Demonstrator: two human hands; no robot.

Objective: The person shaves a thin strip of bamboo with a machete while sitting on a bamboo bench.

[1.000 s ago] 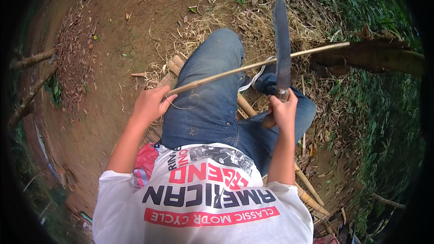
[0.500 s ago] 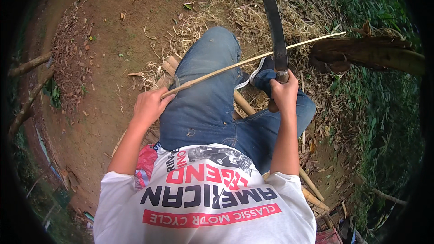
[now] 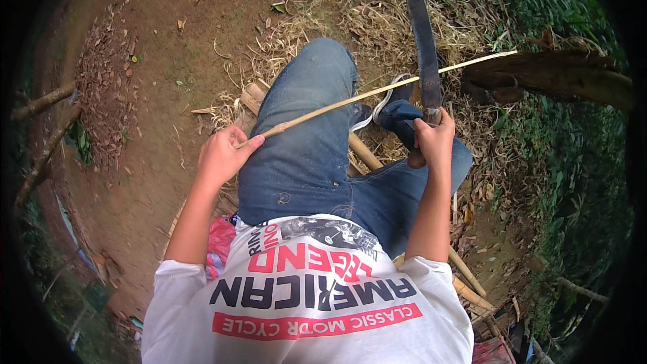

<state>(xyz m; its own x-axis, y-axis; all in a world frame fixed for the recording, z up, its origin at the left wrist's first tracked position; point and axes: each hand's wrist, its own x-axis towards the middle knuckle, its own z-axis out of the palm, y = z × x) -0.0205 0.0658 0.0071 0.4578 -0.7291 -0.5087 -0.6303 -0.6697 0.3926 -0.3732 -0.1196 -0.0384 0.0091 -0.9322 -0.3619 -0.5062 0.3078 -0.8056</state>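
Note:
A thin, pale bamboo strip [image 3: 337,104] slants across my raised left thigh, its far end up near a log at the right. My left hand [image 3: 227,154] pinches the strip's thick near end between thumb and fingers. In my right hand [image 3: 434,136] is a machete [image 3: 424,47], gripped by its wooden handle, the long dark blade pointing away from me. The blade crosses the strip over my shoe [image 3: 397,91]; whether its edge touches the strip I cannot tell.
Curled shavings [image 3: 303,34] and dry leaves cover the dirt ahead. A thick brown log [image 3: 546,81] juts in from the right. Bamboo pieces [image 3: 364,153] lie under my legs. Branches [image 3: 44,145] stand at the left, and green plants grow along the right.
The machete and my right hand have shifted slightly right and toward me. My left thumb has changed its hold on the strip, which has turned a little.

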